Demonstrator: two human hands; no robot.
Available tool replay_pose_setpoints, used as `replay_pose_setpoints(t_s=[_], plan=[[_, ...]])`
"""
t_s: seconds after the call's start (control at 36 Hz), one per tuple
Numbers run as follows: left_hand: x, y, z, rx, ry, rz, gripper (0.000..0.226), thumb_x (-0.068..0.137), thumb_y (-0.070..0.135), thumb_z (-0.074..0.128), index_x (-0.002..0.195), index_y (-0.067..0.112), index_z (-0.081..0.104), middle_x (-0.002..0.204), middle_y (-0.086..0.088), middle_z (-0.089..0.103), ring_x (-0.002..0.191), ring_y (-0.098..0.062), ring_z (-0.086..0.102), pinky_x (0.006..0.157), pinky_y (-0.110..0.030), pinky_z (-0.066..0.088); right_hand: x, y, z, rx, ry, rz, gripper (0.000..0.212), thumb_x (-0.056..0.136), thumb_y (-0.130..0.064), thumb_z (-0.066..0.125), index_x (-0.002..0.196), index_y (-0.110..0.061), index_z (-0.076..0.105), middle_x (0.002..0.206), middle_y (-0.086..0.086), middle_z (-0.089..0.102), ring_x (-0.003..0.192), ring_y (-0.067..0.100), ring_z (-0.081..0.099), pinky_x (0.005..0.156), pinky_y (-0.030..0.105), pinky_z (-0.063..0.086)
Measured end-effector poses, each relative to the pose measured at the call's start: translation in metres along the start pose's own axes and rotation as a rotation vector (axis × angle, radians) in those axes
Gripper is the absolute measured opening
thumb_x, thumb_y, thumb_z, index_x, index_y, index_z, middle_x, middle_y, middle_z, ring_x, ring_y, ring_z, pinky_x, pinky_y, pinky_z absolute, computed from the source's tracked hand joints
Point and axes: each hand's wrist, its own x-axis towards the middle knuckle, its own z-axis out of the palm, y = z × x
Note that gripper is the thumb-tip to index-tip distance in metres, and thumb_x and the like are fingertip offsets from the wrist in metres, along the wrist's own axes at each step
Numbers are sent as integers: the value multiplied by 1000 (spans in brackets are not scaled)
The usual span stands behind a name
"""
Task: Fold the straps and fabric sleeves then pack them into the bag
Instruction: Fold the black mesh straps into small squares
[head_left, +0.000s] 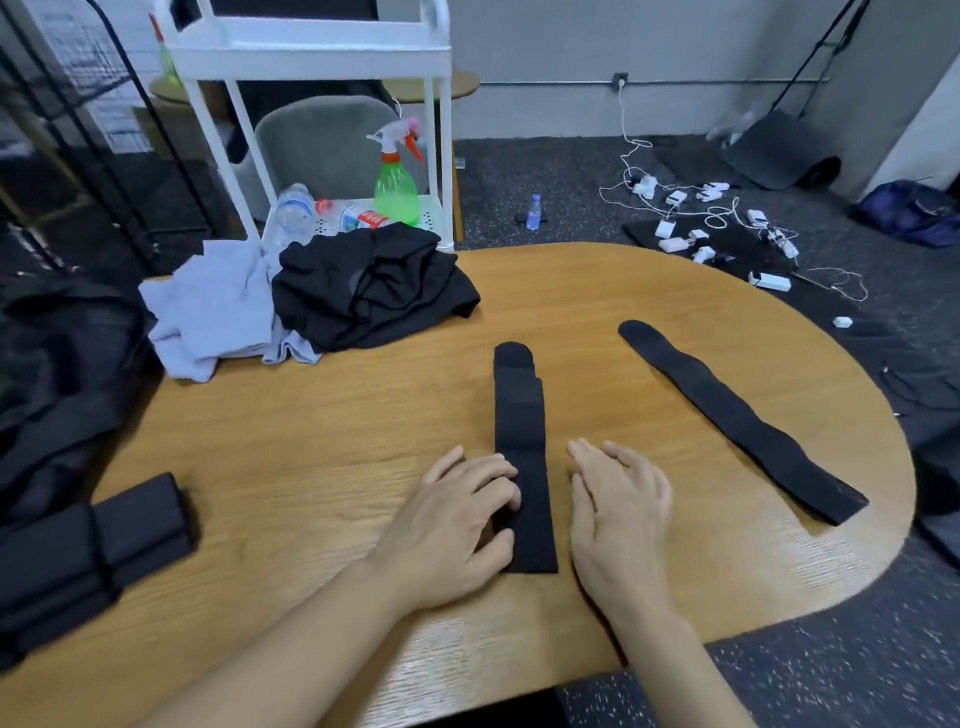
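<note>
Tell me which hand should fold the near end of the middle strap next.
Probably the left hand: its fingers already rest on the middle strap near that end, while the right hand lies open beside it.

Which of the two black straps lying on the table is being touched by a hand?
The folded strap in the middle: the left hand rests fingers on its near end. The long strap to the right lies flat, untouched.
</note>
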Motion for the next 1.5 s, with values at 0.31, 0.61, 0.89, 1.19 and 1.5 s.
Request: replay_pose_setpoints(t_s=[0.31,0.61,0.89,1.19,1.5], plan=[[-58,-19,-15,-1,36,2,18,83,33,56,100,30,57,126,12,54,131,0,42,120,-41,14,-5,-34,18,-142,-405,-457,48,80,-18,40,119,-16,68,126,3,64,115,23,58,103,40,44],[-58,-15,-15,-31,51,-21,16,82,34,55,98,31,58,122,16,53,133,2,40,122,-36,8,66,-36,34,-261,-668,-320,60,95,-9,40,152,-23,30,159,0,24,146,19,18,115,31,13],[-59,-9,-16,-27,35,-50,19,88,40,50,103,31,58,125,16,52,133,1,38,122,-36,8,91,-42,35,-326,-733,-189,64,95,-6,40,153,-27,26,161,-2,20,146,20,14,113,35,19],[-70,-8,-20,-230,190,-78,45,89,49,56,129,27,56,140,18,50,137,0,37,120,-34,14,-9,-39,-34,341,-484,-9,63,79,-7,49,135,-35,54,120,-18,53,124,5,43,106,40,40],[-55,3,-18,-115,58,-168,83,75,47,67,147,33,29,131,20,53,121,13,41,106,-9,13,-38,-34,-19,210,-550,-73,70,75,-32,49,144,-27,44,133,-22,50,120,-1,39,103,28,39]])
